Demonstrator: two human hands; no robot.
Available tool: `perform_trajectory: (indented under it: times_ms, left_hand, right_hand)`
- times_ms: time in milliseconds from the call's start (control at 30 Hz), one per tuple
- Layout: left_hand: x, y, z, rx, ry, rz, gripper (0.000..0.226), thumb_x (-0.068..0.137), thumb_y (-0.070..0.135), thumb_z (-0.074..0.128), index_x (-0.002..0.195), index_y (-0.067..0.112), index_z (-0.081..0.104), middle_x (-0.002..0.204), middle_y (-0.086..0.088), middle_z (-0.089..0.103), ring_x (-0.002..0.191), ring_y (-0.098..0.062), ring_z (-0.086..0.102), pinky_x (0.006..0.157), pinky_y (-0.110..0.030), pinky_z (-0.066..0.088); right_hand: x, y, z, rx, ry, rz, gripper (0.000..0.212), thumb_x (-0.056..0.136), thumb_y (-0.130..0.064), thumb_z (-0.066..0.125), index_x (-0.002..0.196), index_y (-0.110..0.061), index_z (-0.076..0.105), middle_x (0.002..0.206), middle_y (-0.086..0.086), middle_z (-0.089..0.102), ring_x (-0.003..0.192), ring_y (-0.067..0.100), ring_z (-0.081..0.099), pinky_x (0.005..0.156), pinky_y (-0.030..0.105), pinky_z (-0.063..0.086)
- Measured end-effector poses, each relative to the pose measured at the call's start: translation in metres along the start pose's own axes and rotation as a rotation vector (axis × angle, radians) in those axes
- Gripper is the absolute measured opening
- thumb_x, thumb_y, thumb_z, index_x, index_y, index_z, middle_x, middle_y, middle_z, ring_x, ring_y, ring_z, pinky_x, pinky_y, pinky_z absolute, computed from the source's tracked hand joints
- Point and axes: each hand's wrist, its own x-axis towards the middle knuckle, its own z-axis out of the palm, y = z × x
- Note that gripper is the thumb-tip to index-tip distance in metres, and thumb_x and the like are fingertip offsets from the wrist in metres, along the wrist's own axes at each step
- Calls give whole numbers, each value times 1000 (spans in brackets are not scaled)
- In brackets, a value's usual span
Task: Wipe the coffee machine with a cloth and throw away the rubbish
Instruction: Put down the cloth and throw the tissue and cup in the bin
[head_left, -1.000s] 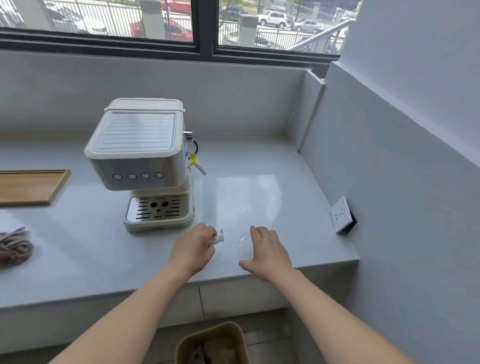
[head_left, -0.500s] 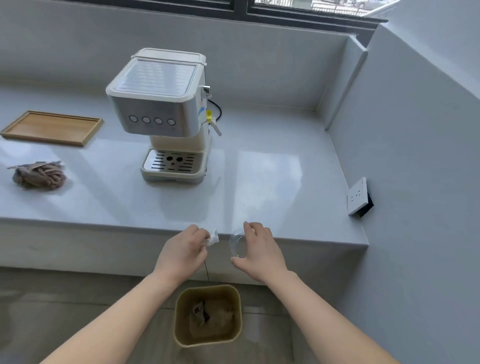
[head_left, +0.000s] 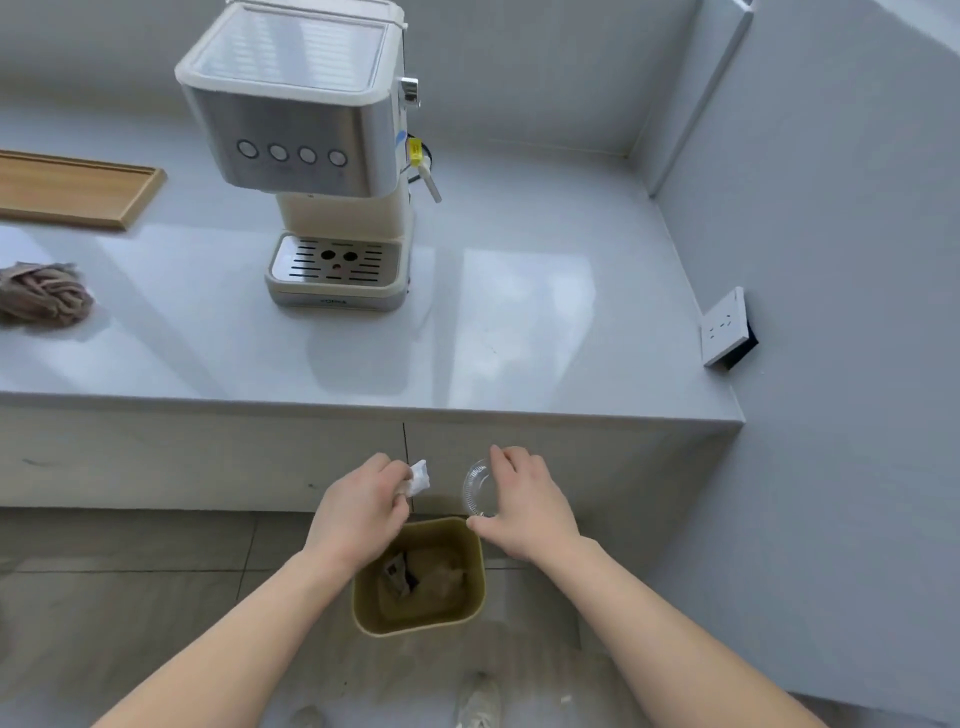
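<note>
Fingers (head_left: 385, 470) of our left hand (head_left: 358, 501) are curled tight on a crumpled white scrap (head_left: 420, 477), and our right hand (head_left: 527, 512) pinches a clear plastic lid (head_left: 477, 488) on edge between fingertips and thumb. We hold both bits of rubbish off the tabletop (head_left: 519, 322), over the open bin (head_left: 422, 627) on the floor, so a simple release should drop them in. Up top, the coffee machine (head_left: 311, 130) stands mid-surface, with the cloth (head_left: 44, 296) bunched well off to its left.
</note>
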Motion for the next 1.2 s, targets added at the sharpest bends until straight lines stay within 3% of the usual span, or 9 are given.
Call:
perform_trajectory:
  times_ms: [367,567,733,967,1200]
  left_hand:
    - [-41,-54,44,-11,-109,-131,17,89,16,53,103,20,62,97,4,58,79,-20,60,70,-38,54]
    - [-47,-88,78,-24,-104,-217,17,87,13,54,101,17,63,94,3,58,76,-24,59,65,-38,52]
    - [-56,-116,120,-17,-160,-254,20,88,15,56,106,19,64,97,3,59,76,-23,61,66,-40,54]
    - [-57,-143,177,-11,-212,-283,21,89,18,60,110,21,63,101,4,62,74,-17,62,64,-30,56]
    - [-42,-161,228,21,-256,-296,28,90,18,58,117,22,62,111,1,64,80,-21,64,67,-32,57]
  right_hand:
    - [-5,-4,81,13,-113,108,84,75,-52,70,143,-15,37,140,0,42,122,25,40,99,37,45]
    - [7,4,124,24,-157,135,82,74,-53,70,141,-18,39,139,-2,43,123,24,40,97,37,47]
    - [19,18,165,16,-196,151,94,74,-54,70,150,-17,29,145,-1,39,127,25,39,101,39,46]
    - [38,35,227,-20,-287,142,96,73,-60,69,150,-22,28,147,-1,40,130,26,43,96,42,52]
    - [60,46,289,-37,-374,134,96,76,-60,69,153,-24,22,151,1,37,135,28,42,97,41,50]
